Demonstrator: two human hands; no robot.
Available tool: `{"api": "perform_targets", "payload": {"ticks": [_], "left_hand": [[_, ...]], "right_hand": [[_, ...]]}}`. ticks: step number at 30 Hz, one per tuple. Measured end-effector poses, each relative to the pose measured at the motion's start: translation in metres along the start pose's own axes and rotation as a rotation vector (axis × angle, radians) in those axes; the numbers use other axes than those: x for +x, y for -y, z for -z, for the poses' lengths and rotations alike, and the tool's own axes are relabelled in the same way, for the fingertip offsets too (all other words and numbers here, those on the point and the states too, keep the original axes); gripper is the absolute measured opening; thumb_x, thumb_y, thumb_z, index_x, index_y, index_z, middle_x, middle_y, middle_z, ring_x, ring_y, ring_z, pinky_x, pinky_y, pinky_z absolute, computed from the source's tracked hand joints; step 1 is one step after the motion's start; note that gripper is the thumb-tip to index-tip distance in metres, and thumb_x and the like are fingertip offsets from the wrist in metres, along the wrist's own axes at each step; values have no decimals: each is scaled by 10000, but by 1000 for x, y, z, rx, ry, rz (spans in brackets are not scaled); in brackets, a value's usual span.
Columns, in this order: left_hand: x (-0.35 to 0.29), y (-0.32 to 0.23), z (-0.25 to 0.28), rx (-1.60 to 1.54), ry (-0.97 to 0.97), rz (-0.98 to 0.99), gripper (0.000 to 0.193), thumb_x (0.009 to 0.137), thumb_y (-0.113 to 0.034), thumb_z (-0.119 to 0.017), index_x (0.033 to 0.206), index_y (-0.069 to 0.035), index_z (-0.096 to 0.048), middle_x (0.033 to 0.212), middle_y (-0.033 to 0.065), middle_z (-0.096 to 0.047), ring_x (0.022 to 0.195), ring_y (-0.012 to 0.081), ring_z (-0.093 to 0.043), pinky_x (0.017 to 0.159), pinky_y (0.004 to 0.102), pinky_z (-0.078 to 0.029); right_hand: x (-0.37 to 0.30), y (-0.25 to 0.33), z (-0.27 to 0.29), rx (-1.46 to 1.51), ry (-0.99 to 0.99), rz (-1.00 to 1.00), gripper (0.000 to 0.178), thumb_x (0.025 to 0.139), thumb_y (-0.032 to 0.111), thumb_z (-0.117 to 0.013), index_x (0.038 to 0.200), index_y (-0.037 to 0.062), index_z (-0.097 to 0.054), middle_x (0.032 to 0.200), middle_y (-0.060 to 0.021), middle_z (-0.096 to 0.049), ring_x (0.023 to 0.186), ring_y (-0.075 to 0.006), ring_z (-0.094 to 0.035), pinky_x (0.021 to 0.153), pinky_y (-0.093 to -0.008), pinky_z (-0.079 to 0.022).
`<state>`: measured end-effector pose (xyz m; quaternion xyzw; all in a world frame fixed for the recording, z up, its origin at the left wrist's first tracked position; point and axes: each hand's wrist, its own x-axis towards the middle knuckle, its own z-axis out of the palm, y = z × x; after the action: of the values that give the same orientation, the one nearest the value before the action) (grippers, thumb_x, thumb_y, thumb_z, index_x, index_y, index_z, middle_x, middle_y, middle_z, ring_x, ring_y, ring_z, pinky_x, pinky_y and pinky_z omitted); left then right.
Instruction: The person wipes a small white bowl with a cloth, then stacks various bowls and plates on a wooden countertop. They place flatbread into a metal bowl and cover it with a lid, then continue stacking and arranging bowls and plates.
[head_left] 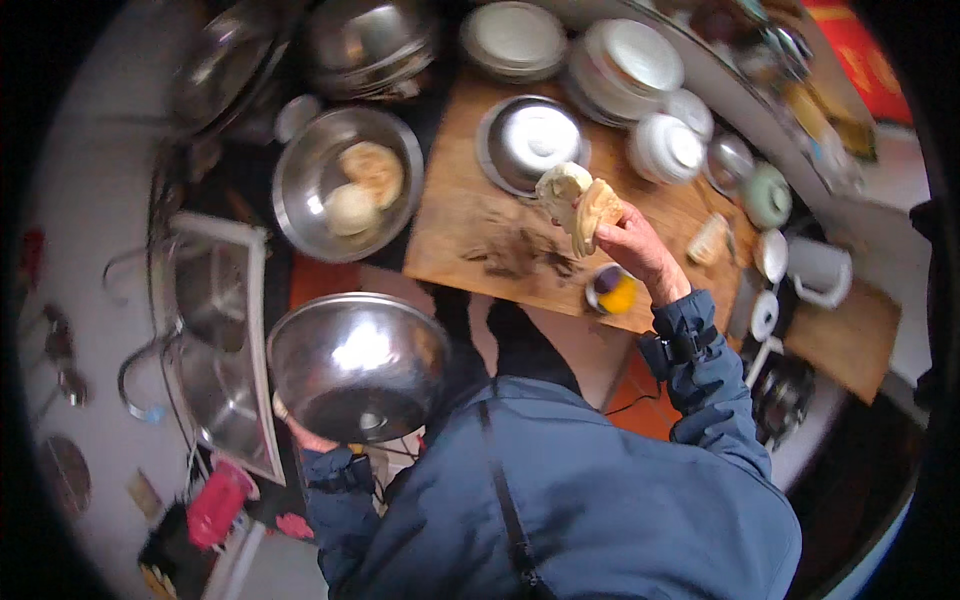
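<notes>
**Blue jacket below, split bread in the right hand**

The wearer's jacket fills the near foreground. Beyond it stretches a wooden worktop with dark marks on its surface; a double steel sink stands to the left. The left hand grips the edge of a tilted steel bowl, most of its fingers hidden behind the metal. Farther away, a steel basin contains two round breads, one browned and one pale. A shallow steel dish sits on the worktop.

The split bread is above the worktop, pinched between the right thumb and fingers. It extends beyond the fingertips, away from the body and to the left, its two parts spread apart. The tan part's long axis runs roughly away from the wearer. The right hand is the one at the bread; the left is well apart, lower and to the left. In this view the pale part overlaps the dish's rim, though contact cannot be told. Another bread piece lies to the right, and a small yellow-and-purple container stands nearer the wearer.

A red panel at upper right carries yellow markings; no label is clearly legible.
</notes>
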<state>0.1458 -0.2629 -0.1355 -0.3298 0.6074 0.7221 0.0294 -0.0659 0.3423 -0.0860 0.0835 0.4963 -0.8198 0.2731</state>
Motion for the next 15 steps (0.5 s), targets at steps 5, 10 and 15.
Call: {"api": "perform_targets", "payload": {"ticks": [5, 10, 15], "left_hand": [[-1, -2, 13, -77, -19, -17, 546, 1031, -363, -478, 1475, -46, -493, 1417, 162, -567, 1228, 323, -564, 1041, 468, -459], [-2, -8, 25, -112, -19, -48, 556, 1031, -373, -472, 1484, -50, -485, 1423, 160, -561, 1234, 325, -558, 1044, 469, -453], [-8, -17, 29, -149, -144, -37, 548, 1043, -350, -513, 1490, -34, -484, 1365, 186, -610, 1129, 326, -651, 941, 448, -580]], "right_hand": [[125, -8, -100, -739, 137, 301, 567, 931, 257, -787, 1379, -16, -571, 1469, -146, -505, 1316, -233, -536, 1085, -389, -471], [226, -25, -184, -1107, 225, 583, 491, 913, 263, -767, 1333, 61, -614, 1579, -239, -370, 1332, -424, -520, 1077, -450, -476], [304, -48, -202, -1483, 417, 538, 502, 898, 408, -750, 1251, 57, -685, 1552, -236, -428, 1382, -442, -456, 1118, -489, -416]]}}
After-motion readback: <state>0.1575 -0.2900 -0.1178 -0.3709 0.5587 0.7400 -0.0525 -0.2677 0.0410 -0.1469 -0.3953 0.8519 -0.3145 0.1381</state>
